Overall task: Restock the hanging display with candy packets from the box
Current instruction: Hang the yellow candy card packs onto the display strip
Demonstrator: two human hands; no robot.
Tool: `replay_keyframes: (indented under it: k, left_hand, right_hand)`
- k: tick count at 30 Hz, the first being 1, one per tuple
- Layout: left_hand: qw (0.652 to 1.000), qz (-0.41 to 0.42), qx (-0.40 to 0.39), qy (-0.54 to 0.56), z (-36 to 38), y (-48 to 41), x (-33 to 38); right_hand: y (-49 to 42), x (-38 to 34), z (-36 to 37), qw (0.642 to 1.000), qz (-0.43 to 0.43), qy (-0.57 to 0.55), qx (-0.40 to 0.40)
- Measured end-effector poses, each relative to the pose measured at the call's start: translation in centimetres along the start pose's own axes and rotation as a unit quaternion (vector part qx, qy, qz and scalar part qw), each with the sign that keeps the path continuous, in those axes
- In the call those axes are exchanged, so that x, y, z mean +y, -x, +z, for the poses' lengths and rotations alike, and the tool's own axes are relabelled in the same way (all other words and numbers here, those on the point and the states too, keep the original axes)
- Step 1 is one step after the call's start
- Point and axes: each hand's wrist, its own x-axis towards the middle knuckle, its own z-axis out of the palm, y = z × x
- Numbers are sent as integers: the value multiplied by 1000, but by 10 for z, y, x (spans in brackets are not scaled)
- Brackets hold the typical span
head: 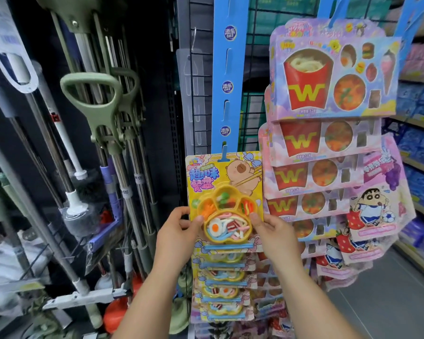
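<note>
While I hold the yellow cardboard candy packet (224, 172) against the lower end of the blue hanging strip (227, 81), its paw-shaped yellow plastic tray (213, 211) faces me. The tray's large lower compartment holds a fried-egg sweet with pink, white and blue strips. The three small upper compartments hold orange, green-and-red and red-and-white pieces.

My left hand (179, 231) pinches the packet's left edge and my right hand (277, 231) its right edge. Each thumb presses on the front beside the tray, and the other fingers (181, 217) curl behind the card, mostly out of sight.

The packet stands upright with its long axis vertical and its printed side towards me. Its top notch meets a tab at the strip's lower end, though I cannot tell whether it is hooked on.

Below it, a column of matching yellow packets (222, 289) overlaps so that only their lower parts show. To the right hang pastel boxes with red fries cartons (328, 81), also overlapped, and beyond them pink pouches printed with a cartoon boy (372, 211), partly covered. Green-handled mops (96, 118) hang at the left.
</note>
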Motion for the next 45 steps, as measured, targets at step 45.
replay_keyframes:
  k: [45]
  left_hand:
    - [997,-80,-8,-6,53,23,-12]
  right_hand:
    - [7,35,-31,958,-30,86,-270]
